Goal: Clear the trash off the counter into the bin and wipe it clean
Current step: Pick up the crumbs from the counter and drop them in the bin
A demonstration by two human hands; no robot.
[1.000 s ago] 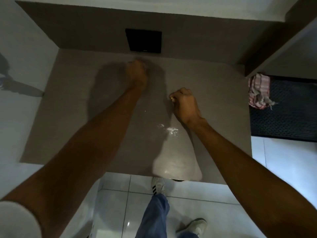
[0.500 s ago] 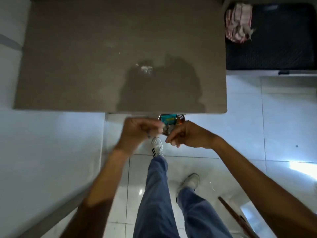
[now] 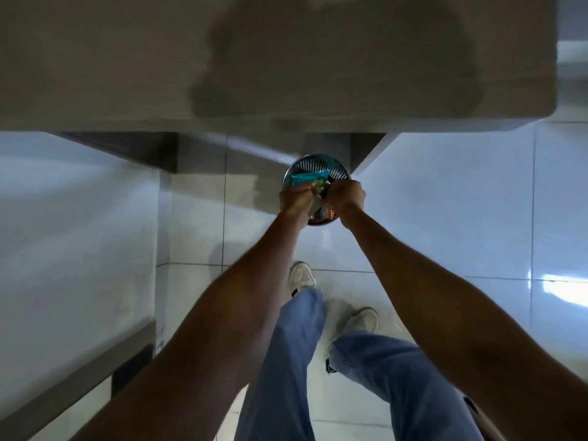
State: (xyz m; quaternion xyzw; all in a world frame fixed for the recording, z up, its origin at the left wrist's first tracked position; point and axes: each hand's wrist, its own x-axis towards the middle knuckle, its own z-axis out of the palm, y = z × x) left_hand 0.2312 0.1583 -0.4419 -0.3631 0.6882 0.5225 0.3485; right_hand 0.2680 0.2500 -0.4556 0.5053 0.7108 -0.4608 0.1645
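The grey-brown counter (image 3: pixel 127 58) fills the top of the head view, its front edge just above my hands. On the floor below that edge stands a round slotted bin (image 3: pixel 318 165) with a teal wrapper (image 3: pixel 308 178) and other trash inside. My left hand (image 3: pixel 294 202) and my right hand (image 3: pixel 348 197) meet over the bin's mouth. Their fingers are bunched together on small pale trash scraps (image 3: pixel 316 186). Motion blur hides how much each hand holds.
Glossy white floor tiles (image 3: pixel 461 218) spread to the right. A white surface with a dark edge (image 3: pixel 63 249) runs along the left. My legs in blue jeans (image 3: pixel 296 361) and white shoes (image 3: pixel 302 275) stand just behind the bin.
My fists left the counter top and dropped below its front edge to the bin. The view tilted down, so the white residue on the counter and the striped cloth are out of sight.
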